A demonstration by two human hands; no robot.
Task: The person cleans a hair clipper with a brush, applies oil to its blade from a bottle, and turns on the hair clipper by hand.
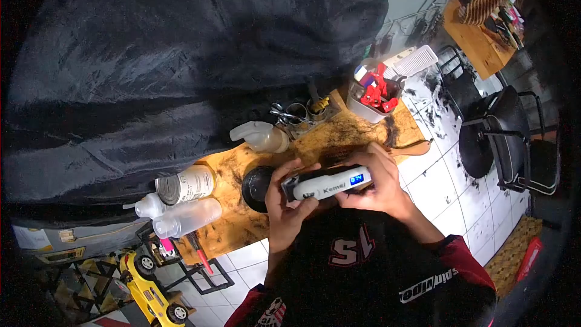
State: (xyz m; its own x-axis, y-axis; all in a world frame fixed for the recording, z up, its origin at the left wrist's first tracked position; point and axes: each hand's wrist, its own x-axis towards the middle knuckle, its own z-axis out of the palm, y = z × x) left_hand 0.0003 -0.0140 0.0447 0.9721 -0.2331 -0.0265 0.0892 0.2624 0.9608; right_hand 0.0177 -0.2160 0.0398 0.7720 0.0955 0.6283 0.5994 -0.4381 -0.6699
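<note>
A white and black hair clipper (330, 185) with a lit blue display is held level in front of my chest, over the near edge of a wooden table. My left hand (287, 201) grips its blade end, fingers and thumb around the head. Around the other end, by the display, my right hand (379, 181) is closed. A round black bowl or lid (256, 188) lies on the table just left of my left hand. Part of the clipper's head is covered by my fingers.
The wooden table (227, 233) is strewn with dark hair. On it stand a spray bottle (260, 137), a large can (189, 184), a clear bottle (187, 217) and a tub of red clips (369, 109). Black chairs (508, 127) stand right; a yellow toy truck (148, 293) is lower left.
</note>
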